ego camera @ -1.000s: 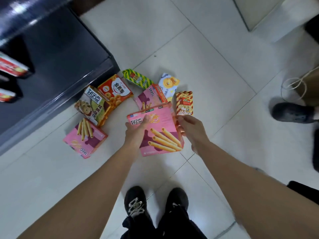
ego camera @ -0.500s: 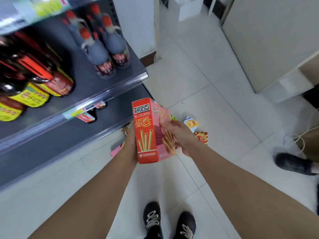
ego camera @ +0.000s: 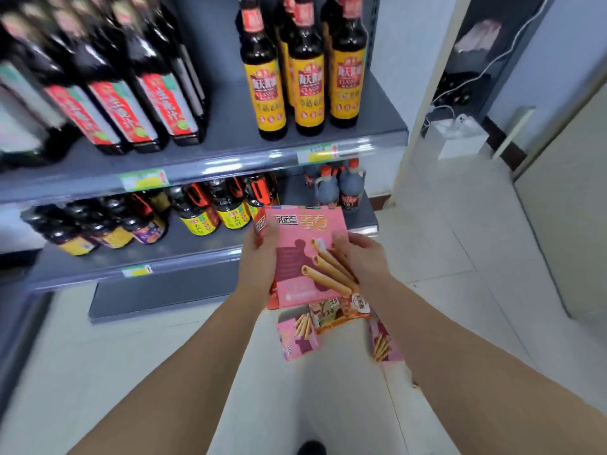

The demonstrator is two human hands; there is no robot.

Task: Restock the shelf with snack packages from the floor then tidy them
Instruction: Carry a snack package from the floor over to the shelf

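Pink cardboard box of wafer rolls (ego camera: 303, 277) held upright before lower grey metal shelf (ego camera: 184, 246). Left edge gripped by left hand (ego camera: 259, 261), fingers curled round it. Right side clasped by right hand (ego camera: 361, 262), fingers bent over front. Smaller snack boxes (ego camera: 297, 336) seen below on white tiled floor (ego camera: 443, 244).

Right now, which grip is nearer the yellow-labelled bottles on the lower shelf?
Left. The left grip holds the pink box at its left edge, just right of the yellow-labelled bottles; the right grip holds its opposite edge, farther away.
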